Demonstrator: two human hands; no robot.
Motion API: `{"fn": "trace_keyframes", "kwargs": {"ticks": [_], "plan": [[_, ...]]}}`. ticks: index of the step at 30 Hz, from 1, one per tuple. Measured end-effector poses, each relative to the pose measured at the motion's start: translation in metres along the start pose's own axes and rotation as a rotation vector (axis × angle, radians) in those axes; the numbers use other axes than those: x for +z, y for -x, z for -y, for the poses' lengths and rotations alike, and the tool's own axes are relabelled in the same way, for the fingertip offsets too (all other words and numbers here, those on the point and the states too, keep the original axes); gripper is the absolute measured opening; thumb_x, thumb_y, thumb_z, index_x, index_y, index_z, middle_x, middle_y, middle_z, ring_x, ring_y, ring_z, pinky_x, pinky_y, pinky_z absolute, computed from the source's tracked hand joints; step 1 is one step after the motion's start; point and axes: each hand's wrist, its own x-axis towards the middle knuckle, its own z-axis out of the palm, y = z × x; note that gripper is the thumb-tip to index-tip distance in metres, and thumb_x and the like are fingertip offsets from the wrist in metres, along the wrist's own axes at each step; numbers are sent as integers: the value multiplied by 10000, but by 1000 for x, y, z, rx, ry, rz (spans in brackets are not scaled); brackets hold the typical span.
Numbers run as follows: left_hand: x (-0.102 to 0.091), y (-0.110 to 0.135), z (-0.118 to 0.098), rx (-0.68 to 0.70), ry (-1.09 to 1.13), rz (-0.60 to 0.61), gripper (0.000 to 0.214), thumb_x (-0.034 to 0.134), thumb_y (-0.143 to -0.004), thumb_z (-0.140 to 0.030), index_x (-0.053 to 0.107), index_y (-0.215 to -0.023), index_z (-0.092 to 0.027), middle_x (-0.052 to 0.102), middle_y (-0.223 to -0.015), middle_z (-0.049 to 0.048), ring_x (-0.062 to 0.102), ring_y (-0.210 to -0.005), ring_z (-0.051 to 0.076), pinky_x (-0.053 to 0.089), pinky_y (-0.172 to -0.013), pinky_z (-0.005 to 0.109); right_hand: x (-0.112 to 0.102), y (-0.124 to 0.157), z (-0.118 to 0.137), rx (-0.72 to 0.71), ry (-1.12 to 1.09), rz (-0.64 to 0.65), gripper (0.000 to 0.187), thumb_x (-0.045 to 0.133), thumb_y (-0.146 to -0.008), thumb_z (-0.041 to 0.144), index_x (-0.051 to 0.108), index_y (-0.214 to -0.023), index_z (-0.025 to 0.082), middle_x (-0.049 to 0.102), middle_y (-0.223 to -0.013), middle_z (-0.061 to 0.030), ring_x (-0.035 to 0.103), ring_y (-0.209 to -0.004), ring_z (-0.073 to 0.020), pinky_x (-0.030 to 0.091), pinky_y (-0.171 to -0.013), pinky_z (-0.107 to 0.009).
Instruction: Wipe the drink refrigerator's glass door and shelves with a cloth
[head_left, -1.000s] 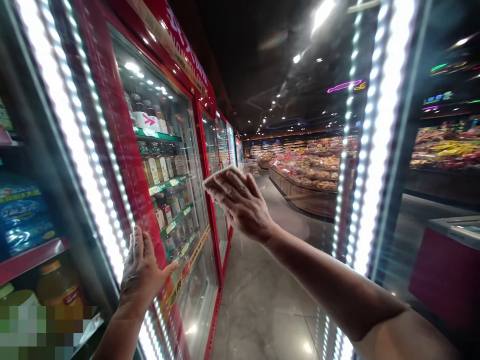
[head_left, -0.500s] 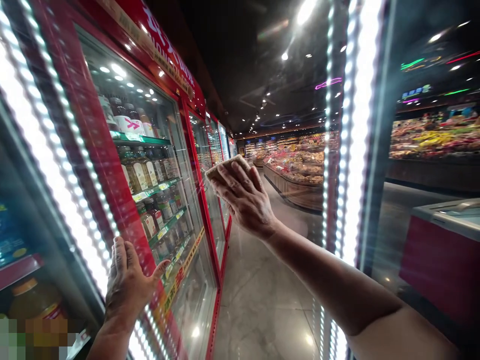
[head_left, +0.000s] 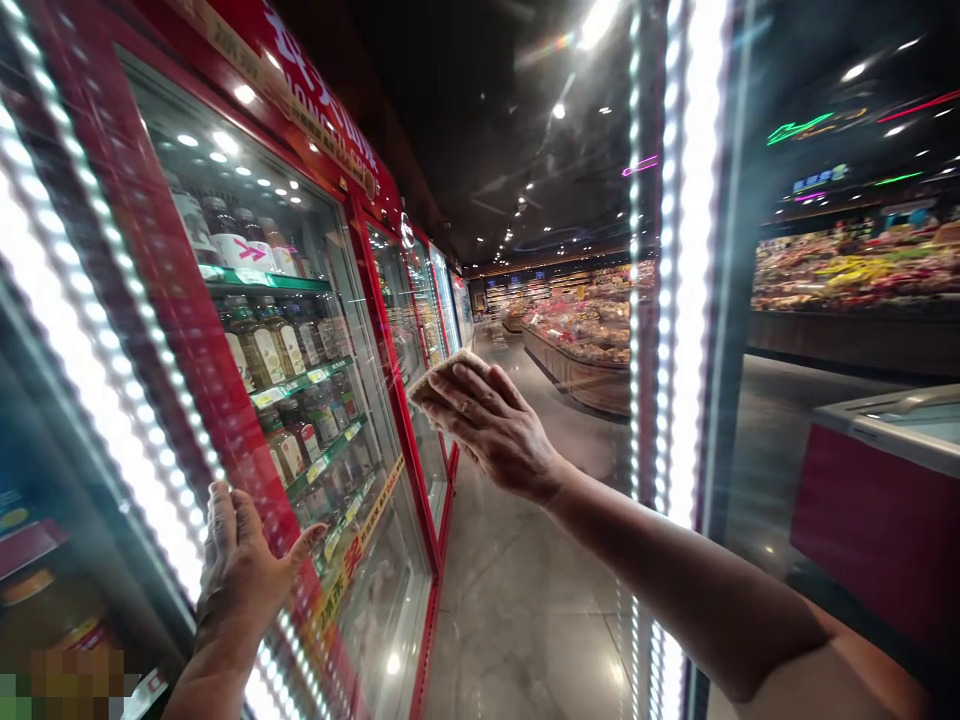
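Note:
My right hand lies over a folded tan cloth, its fingers pressing the cloth flat against a clear glass pane. The wrist and forearm reach in from the lower right. Lower left, my left hand rests with fingers stretched and thumb spread, against the edge of the pane beside a bright strip of lights. Nothing is in the left hand. Through the glass stands a red-framed drinks cooler, with bottles on its shelves.
A second light strip runs down the right side. Beyond it is a maroon chest freezer. Produce displays stand farther back along the tiled floor. A large bottle sits at the lower left.
My right hand has slid slightly downward with the cloth. The left hand stays at the pane's edge, while the whole view has shifted a little.

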Motion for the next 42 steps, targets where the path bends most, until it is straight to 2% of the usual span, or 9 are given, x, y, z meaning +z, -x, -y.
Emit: {"fn": "trace_keyframes", "kwargs": {"ticks": [2, 6, 12, 18, 23, 28, 33, 38, 42], "plan": [[1, 0, 1, -16, -11, 26, 1197, 331, -837, -846, 107, -1620, 31, 8, -1729, 230, 38, -1613, 375, 226, -1287, 552, -3, 6, -5, 40, 17, -29, 543, 578, -1024, 259, 474, -1549, 352, 476, -1607, 27, 355, -1551, -198, 189, -1334, -457], [1, 0, 1, -34, 4, 36, 1202, 337, -830, -854, 84, -1629, 8, -15, -1733, 218, 36, -1611, 384, 210, -1289, 556, -5, 9, -9, 220, 45, -83, 580, 594, -1012, 248, 454, -1561, 370, 458, -1621, 13, 352, -1553, -245, 179, -1325, -525], [2, 2, 1, -77, 18, 61, 1195, 343, -826, -852, 73, -1636, -15, -23, -1737, 201, 32, -1606, 405, 197, -1288, 576, -6, 33, -13, 155, 33, -39, 576, 581, -1023, 255, 441, -1568, 378, 478, -1611, 19, 374, -1542, -220, 193, -1325, -485], [3, 0, -1, -76, 43, 43, 1217, 334, -816, -861, 78, -1628, 9, -26, -1730, 226, 9, -1608, 399, 181, -1291, 580, -15, 46, -31, 336, 130, -142, 516, 548, -1039, 266, 489, -1548, 331, 495, -1602, -22, 358, -1550, -264, 165, -1324, -539], [4, 0, -3, -85, 73, 48, 1238, 328, -803, -881, 72, -1630, 4, -26, -1729, 232, -9, -1611, 387, 158, -1296, 580, -18, 62, -38, 258, 102, -77, 545, 562, -1029, 244, 471, -1555, 350, 498, -1601, -22, 372, -1543, -256, 213, -1311, -534], [3, 1, -4, -87, 92, 54, 1265, 343, -785, -906, 44, -1637, -18, -43, -1729, 228, -17, -1608, 400, 139, -1296, 591, -25, 60, -54, 378, 145, -205, 534, 556, -1025, 222, 496, -1544, 333, 465, -1623, -53, 356, -1551, -282, 208, -1307, -563], [1, 2, -5, -73, 103, 32, 1220, 355, -812, -873, 43, -1640, -34, -23, -1729, 230, 1, -1609, 393, 125, -1297, 590, -27, 71, -60, 330, 150, -115, 527, 535, -1040, 256, 468, -1559, 324, 456, -1628, -63, 345, -1556, -277, 198, -1308, -573], [2, 1, -2, -110, 76, 69, 1216, 325, -808, -875, 66, -1636, -24, -36, -1728, 235, 3, -1610, 394, 194, -1275, 619, -32, 73, -80, 486, 183, -264, 547, 500, -1053, 244, 420, -1589, 319, 408, -1655, -75, 261, -1587, -278, 230, -1294, -585], [2, 2, -4, -123, 69, 86, 1203, 323, -819, -862, 64, -1634, -16, -45, -1728, 231, 0, -1611, 390, 191, -1276, 613, -33, 74, -84, 453, 181, -246, 556, 504, -1055, 265, 400, -1600, 306, 422, -1647, -91, 255, -1587, -301, 243, -1275, -623]]}}
